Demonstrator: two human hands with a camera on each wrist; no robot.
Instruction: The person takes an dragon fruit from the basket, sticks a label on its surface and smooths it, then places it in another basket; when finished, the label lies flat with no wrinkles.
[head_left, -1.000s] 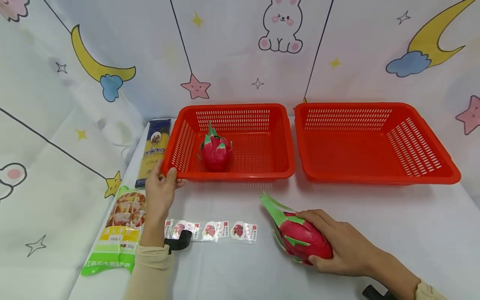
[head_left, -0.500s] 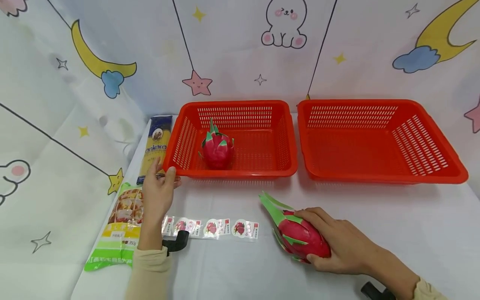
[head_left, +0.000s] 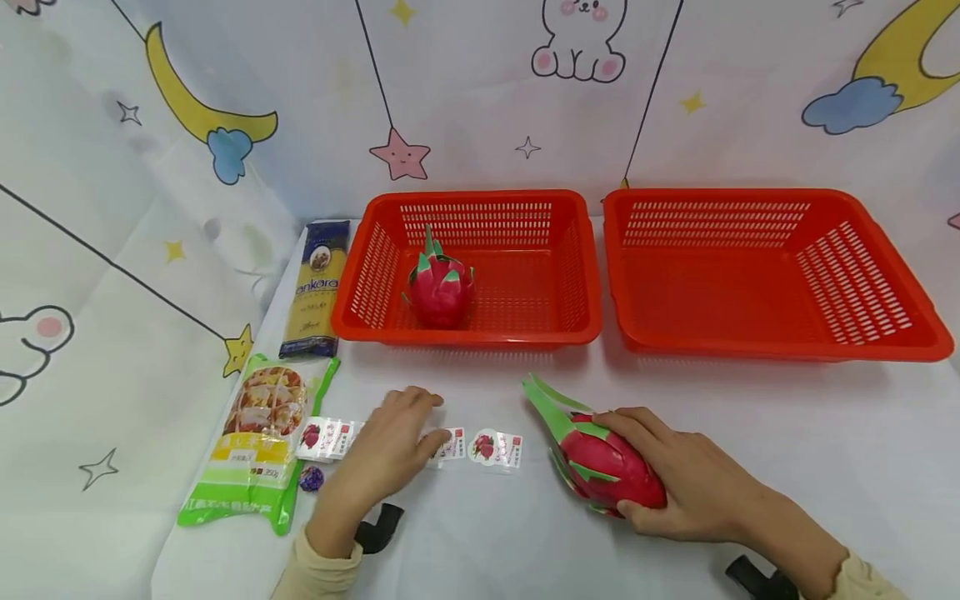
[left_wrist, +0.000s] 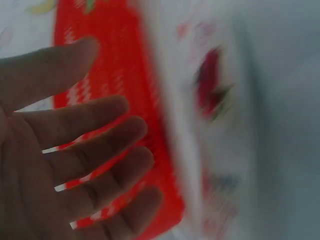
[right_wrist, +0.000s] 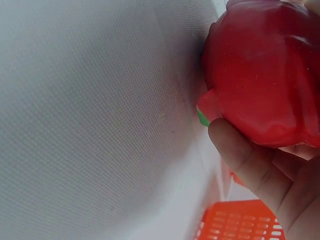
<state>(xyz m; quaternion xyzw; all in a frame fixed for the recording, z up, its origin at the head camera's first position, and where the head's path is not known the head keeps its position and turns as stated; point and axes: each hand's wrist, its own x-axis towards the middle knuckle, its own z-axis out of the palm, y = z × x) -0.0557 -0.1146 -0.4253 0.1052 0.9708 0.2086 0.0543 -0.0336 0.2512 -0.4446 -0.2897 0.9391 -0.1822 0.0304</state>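
Observation:
My right hand [head_left: 686, 483] grips a red dragon fruit [head_left: 615, 471] with green leaf tips, lying on the white table right of centre. The right wrist view shows its smooth rounded end [right_wrist: 265, 75], the thumb [right_wrist: 245, 160] against its side. Over the strip of dragon fruit stickers [head_left: 495, 450] is my left hand [head_left: 390, 446], fingers spread and holding nothing; it covers the strip's middle. In the left wrist view the fingers [left_wrist: 105, 140] stand apart, and the blurred strip shows beyond them. A second dragon fruit [head_left: 441, 293] stands inside the left red basket [head_left: 517, 292].
A second red basket [head_left: 712, 292] stands at the back right. Along the left edge lie a yellow-and-blue "ankara" packet [head_left: 315, 292] and a green-and-yellow food bag [head_left: 258, 442]. A small purple wrapped ball [head_left: 311, 478] sits beside the bag. A patterned cloth [head_left: 465, 100] hangs behind.
My left hand has let go of the left basket's front corner and moved right and nearer, over the sticker strip. The right hand keeps holding the dragon fruit. The head view has tilted slightly down.

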